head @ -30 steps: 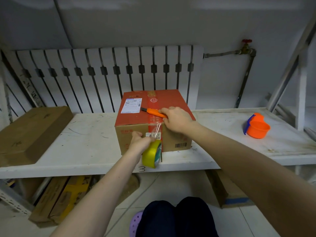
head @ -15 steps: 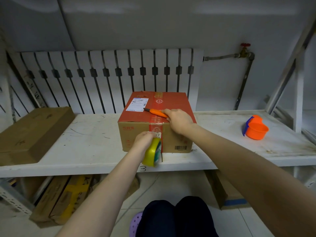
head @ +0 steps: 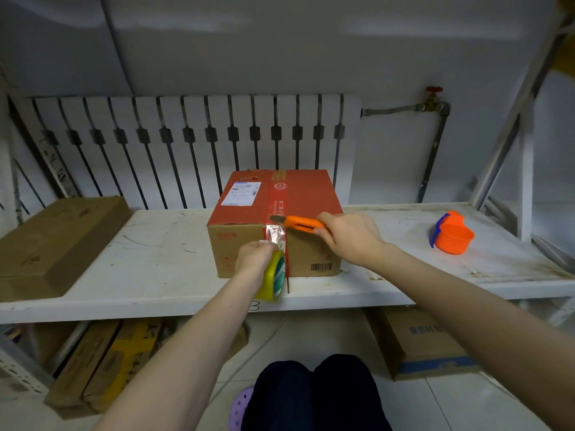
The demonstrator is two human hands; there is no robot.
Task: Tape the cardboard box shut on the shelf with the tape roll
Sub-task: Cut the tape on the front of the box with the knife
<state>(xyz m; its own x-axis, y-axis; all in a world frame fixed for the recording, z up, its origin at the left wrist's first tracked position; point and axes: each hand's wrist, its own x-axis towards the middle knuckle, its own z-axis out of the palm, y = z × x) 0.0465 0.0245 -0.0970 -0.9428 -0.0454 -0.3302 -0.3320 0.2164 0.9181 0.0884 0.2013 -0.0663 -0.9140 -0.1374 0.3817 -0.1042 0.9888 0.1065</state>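
Note:
A cardboard box (head: 311,197) with a red top and a white label stands in the middle of the white shelf (head: 155,269). My left hand (head: 253,258) grips a yellow tape roll (head: 275,276) against the box's front face. A shiny strip of clear tape (head: 275,233) runs from the roll up over the box's front top edge. My right hand (head: 348,236) holds an orange utility knife (head: 300,223) with its blade pointing left, at the tape near the box's front top edge.
A flat brown box (head: 59,241) lies at the shelf's left end. An orange cup with a blue handle (head: 452,233) stands at the right. A white radiator (head: 193,144) is behind. More boxes (head: 420,343) lie on the floor below, by my knees.
My right hand has drawn the knife from the box top forward to the front top edge. My left hand has kept the tape roll at the box's front face.

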